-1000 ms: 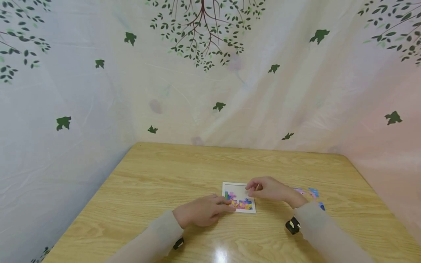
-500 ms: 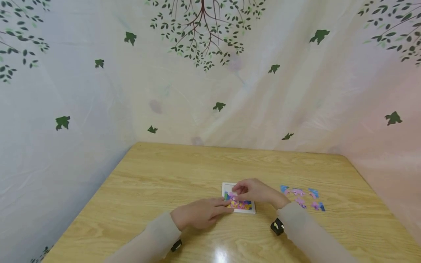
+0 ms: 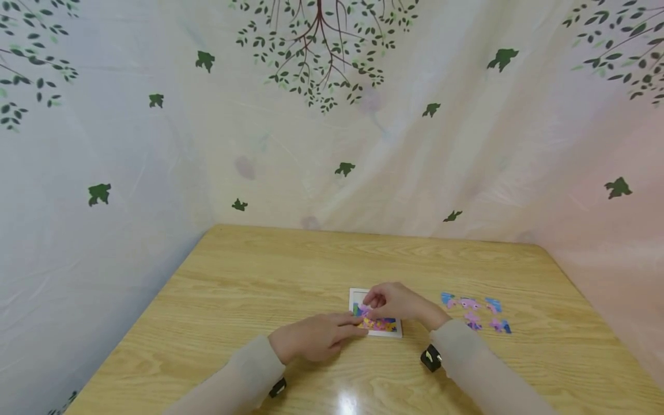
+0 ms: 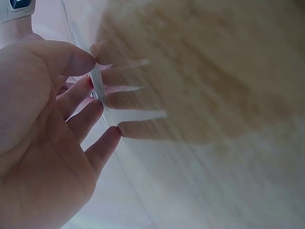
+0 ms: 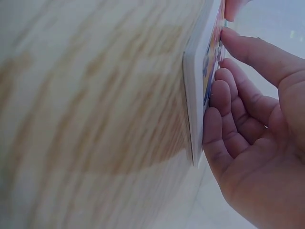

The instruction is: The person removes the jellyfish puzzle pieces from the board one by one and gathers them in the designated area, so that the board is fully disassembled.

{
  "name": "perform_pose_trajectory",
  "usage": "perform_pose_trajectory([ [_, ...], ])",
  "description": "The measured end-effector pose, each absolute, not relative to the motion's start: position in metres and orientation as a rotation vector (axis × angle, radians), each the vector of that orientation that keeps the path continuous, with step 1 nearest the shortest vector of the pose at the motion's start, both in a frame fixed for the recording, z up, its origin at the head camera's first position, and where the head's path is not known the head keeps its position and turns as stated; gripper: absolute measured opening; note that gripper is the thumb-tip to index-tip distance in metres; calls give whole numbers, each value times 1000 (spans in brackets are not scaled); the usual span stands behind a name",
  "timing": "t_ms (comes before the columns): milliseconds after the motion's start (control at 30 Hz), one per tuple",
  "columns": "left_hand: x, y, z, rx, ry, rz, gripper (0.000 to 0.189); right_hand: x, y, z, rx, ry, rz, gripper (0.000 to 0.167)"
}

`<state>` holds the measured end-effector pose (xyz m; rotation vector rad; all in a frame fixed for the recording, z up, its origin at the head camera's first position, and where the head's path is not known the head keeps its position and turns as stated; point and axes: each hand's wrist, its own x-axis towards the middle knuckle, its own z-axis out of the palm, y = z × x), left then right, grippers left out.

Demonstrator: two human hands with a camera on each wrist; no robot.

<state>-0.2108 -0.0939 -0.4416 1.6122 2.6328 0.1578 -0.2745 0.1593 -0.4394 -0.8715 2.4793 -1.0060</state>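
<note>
A small jigsaw puzzle in a white frame [image 3: 386, 334] lies on the wooden table. Colourful joined pieces [image 3: 385, 325] fill its near part, and part of the far side shows pale backing. My left hand [image 3: 316, 337] rests at the frame's left side with fingers extended; in the left wrist view its fingertips meet the frame's edge [image 4: 97, 86]. Over the puzzle's middle, my right hand [image 3: 398, 301] bends its thumb and forefinger at a pink puzzle piece [image 3: 365, 309], mostly hidden by the fingers. The right wrist view shows its fingertips against the board [image 5: 193, 95].
Several loose puzzle pieces [image 3: 469, 303] lie on the table [image 3: 270, 271] right of the frame, beyond my right forearm. Behind the table hangs a pale curtain [image 3: 290, 144] with leaf prints. A black wrist camera [image 3: 430, 358] sits under the right sleeve.
My right hand has moved left from the frame's right edge to its middle and lowered onto the pieces, uncovering the loose ones at right. The left hand has barely shifted.
</note>
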Motion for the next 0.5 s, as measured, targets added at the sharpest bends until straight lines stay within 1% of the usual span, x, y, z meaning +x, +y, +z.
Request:
perform_pose_trajectory([
  [200,-210,-92,-440,1555,2637,140,52,-275,159,-441,-875,2449,-1025,18],
  [500,-209,-90,-438,1551,2650,99,52,-277,159,-443,-843,2427,-1076,21],
])
